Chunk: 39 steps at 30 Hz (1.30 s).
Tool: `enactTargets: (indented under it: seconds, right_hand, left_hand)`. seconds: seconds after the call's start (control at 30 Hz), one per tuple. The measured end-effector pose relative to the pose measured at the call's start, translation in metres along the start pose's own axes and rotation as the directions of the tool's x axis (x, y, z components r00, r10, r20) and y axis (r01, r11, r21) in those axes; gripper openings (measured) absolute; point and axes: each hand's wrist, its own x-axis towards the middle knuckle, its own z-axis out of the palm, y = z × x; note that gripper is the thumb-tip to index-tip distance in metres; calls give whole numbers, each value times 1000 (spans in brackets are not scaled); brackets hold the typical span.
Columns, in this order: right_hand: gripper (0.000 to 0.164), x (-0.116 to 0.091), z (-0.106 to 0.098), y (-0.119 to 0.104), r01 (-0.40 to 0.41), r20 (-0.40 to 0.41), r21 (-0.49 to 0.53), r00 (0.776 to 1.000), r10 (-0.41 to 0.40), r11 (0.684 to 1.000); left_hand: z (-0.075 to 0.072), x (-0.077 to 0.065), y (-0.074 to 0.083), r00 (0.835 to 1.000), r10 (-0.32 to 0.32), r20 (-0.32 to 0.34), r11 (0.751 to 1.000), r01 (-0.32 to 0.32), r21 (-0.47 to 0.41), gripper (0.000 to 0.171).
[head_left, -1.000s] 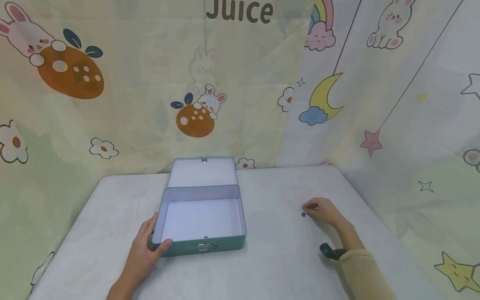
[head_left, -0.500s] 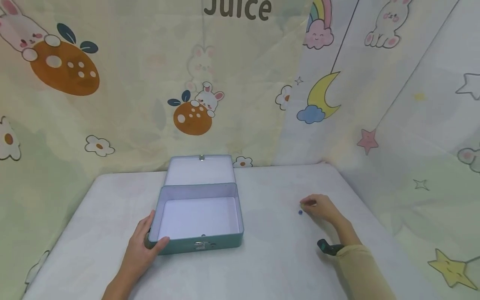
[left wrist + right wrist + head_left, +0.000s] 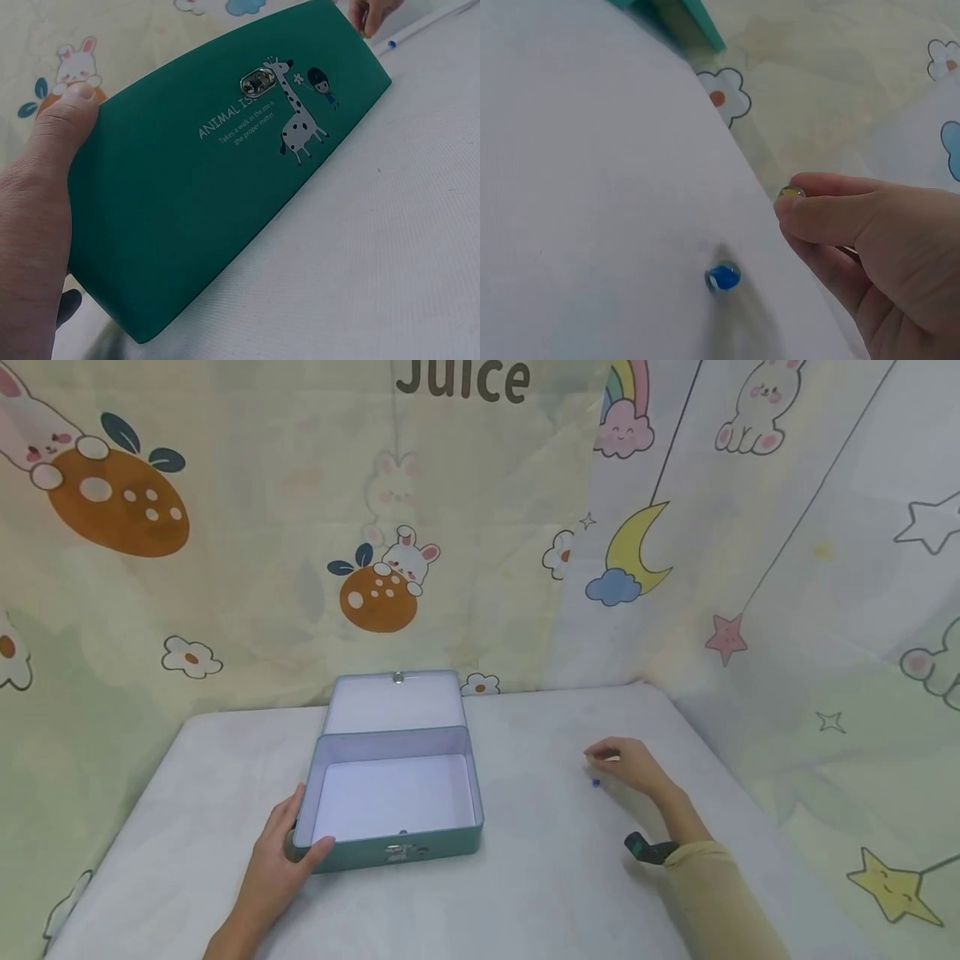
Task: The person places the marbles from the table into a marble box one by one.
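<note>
A green tin box [image 3: 390, 847] with its lid [image 3: 393, 702] swung back stands left of centre on the table, and nothing lies inside it. My left hand [image 3: 273, 856] holds its front left corner, thumb on the front rim and fingers along the side. The left wrist view gives the box's front [image 3: 225, 150] with a giraffe print and a metal latch. Between thumb and fingertips, my right hand [image 3: 626, 764] pinches a clear marble with yellow inside [image 3: 792, 192], raised above the cloth. Below those fingers a blue marble [image 3: 724, 277] rests on the table.
White cloth covers the table [image 3: 540, 860]. A printed curtain [image 3: 487, 527] with rabbits, stars and flowers hangs behind and at both sides. A dark wrist device [image 3: 647, 849] sits at my right sleeve.
My right hand has lifted the yellow marble slightly up and away from the blue marble. The left hand keeps its hold on the tin box; the whole view has shifted a little.
</note>
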Motion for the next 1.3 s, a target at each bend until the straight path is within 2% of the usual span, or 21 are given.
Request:
enactTargets:
  seconds: [0.43, 0.87, 1.3]
  right_hand:
    - [21, 8, 2, -34, 130, -20, 142, 991, -129, 981]
    - [20, 12, 14, -59, 168, 18, 209, 984, -176, 963]
    - [17, 17, 18, -83, 207, 70, 215, 972, -226, 954]
  left_hand:
    - [2, -1, -1, 1000, 11, -21, 1000, -10, 20, 85]
    - [0, -2, 1, 1000, 3, -8, 1000, -3, 13, 86]
    - [1, -2, 2, 1000, 2, -15, 1000, -1, 25, 85]
